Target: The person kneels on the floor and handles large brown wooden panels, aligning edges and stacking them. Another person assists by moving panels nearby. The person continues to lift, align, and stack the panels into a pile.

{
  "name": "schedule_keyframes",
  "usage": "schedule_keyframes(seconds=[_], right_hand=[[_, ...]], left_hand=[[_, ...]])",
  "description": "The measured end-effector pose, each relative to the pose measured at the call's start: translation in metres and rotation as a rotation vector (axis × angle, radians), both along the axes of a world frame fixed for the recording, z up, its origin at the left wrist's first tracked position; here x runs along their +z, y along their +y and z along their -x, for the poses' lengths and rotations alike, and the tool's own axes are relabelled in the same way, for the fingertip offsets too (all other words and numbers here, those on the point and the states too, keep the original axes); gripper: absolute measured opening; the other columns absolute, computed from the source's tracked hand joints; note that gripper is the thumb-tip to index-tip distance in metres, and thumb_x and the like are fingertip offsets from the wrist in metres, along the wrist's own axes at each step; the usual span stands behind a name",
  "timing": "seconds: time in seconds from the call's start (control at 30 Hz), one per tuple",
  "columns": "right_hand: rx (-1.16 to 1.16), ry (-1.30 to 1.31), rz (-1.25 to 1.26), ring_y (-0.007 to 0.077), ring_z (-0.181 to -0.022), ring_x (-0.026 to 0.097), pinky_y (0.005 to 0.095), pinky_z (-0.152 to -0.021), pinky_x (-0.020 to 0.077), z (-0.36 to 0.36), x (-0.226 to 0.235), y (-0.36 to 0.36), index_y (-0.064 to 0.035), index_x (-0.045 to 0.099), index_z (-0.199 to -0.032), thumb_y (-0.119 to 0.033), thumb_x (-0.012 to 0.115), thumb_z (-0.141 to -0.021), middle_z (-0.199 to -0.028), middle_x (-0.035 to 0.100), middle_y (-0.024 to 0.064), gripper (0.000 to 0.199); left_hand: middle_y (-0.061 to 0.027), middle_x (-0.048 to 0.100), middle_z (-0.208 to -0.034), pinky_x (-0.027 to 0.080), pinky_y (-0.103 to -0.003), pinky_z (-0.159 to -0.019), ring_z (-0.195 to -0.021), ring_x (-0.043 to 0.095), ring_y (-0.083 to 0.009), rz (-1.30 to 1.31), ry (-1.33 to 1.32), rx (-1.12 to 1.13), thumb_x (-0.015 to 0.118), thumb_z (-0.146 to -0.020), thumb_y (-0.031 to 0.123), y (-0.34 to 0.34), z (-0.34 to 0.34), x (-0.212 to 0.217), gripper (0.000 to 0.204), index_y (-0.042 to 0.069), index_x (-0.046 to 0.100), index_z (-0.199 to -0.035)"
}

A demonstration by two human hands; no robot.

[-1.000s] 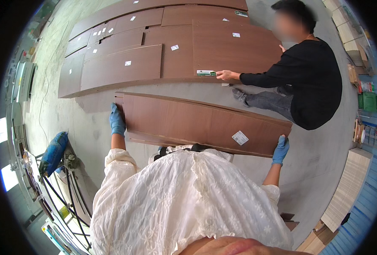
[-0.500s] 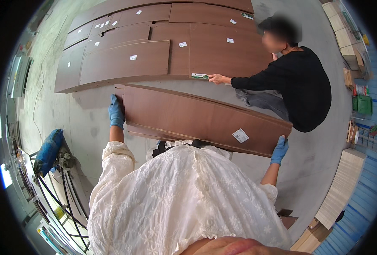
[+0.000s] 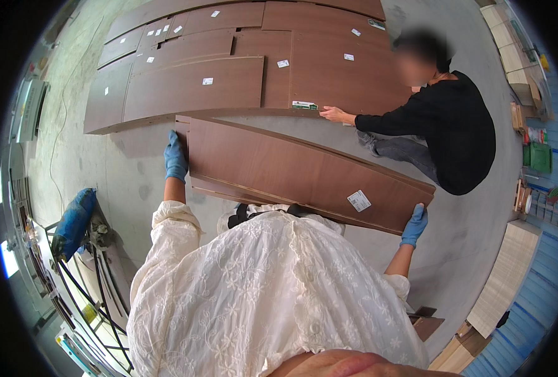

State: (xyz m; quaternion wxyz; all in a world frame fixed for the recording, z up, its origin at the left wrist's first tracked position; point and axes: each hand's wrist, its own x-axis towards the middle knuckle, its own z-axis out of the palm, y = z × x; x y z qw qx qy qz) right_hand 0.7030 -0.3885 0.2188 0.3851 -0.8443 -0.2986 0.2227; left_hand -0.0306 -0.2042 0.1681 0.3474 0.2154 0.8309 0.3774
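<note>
Across my front lies a stack of long brown wooden panels (image 3: 279,169), held at its two ends. My left hand (image 3: 175,157), in a blue glove, grips the stack's left end. At the lower right corner my right hand (image 3: 415,226), also blue-gloved, is closed on the other end. A white label (image 3: 359,201) is stuck on the top panel near my right hand. The panels are slightly offset from one another, and the right end sits nearer to me than the left. The undersides, and the fingers beneath them, are hidden.
Beyond the stack, a broad layer of brown panels (image 3: 194,91) with white labels covers the floor. A person in black (image 3: 455,132) sits at its right, one hand by its front edge. A blue bag (image 3: 75,220) is at left; pale boards (image 3: 505,276) lie at right.
The stack's left end has risen slightly away from me with my left hand. The laid-out panels and the person have shifted slightly rightward in view.
</note>
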Motion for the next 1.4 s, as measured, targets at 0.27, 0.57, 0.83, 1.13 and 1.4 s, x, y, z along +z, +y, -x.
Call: schedule_keyframes(seconds=[0.27, 0.57, 0.83, 1.13, 1.4], right_hand=[[0.004, -0.007, -0.026, 0.0267, -0.108, 0.064, 0.0393, -0.098, 0.05, -0.002, 0.001, -0.004, 0.0064, 0.065, -0.129, -0.068, 0.063, -0.098, -0.122, 0.07, 0.015, 0.081], [-0.02, -0.038, 0.011, 0.0252, -0.104, 0.064, 0.0382, -0.097, 0.0503, -0.007, 0.003, -0.019, 0.0067, 0.067, -0.125, -0.066, 0.063, -0.099, -0.117, 0.071, 0.0134, 0.078], [-0.014, -0.066, -0.021, 0.0206, -0.092, 0.059, 0.0357, -0.086, 0.05, -0.006, 0.002, -0.026, 0.0062, 0.068, -0.119, -0.064, 0.063, -0.101, -0.105, 0.07, 0.0086, 0.073], [-0.012, -0.073, -0.022, 0.0186, -0.086, 0.056, 0.0342, -0.08, 0.048, -0.01, 0.007, -0.03, 0.0056, 0.068, -0.116, -0.066, 0.062, -0.101, -0.098, 0.067, 0.0061, 0.074], [-0.03, -0.066, -0.024, 0.0198, -0.088, 0.057, 0.0355, -0.083, 0.0496, -0.016, 0.011, -0.035, 0.0056, 0.069, -0.117, -0.064, 0.062, -0.101, -0.1, 0.068, 0.0071, 0.072]], left_hand=[[-0.0044, 0.067, -0.087, 0.05, -0.036, -0.074, -0.076, 0.055, -0.0182, 0.035, 0.001, -0.008, 0.052, -0.099, 0.076, 0.011, 0.001, -0.004, 0.085, -0.006, 0.075, -0.106], [-0.0145, 0.075, -0.109, 0.052, -0.04, -0.091, -0.095, 0.065, -0.0248, 0.089, -0.032, -0.029, 0.048, -0.098, 0.078, 0.011, -0.003, -0.008, 0.095, -0.01, 0.07, -0.125], [-0.0151, 0.075, -0.115, 0.051, -0.039, -0.094, -0.099, 0.065, -0.0244, 0.107, -0.054, -0.014, 0.05, -0.098, 0.079, 0.006, 0.001, -0.017, 0.098, -0.013, 0.068, -0.128], [-0.01, 0.073, -0.109, 0.051, -0.036, -0.09, -0.095, 0.061, -0.0204, 0.105, -0.032, -0.033, 0.053, -0.097, 0.077, -0.002, -0.016, 0.004, 0.095, -0.012, 0.069, -0.127], [-0.0107, 0.073, -0.111, 0.051, -0.037, -0.092, -0.096, 0.061, -0.021, 0.119, -0.009, -0.043, 0.053, -0.097, 0.077, -0.006, -0.023, 0.003, 0.094, -0.01, 0.069, -0.128]])
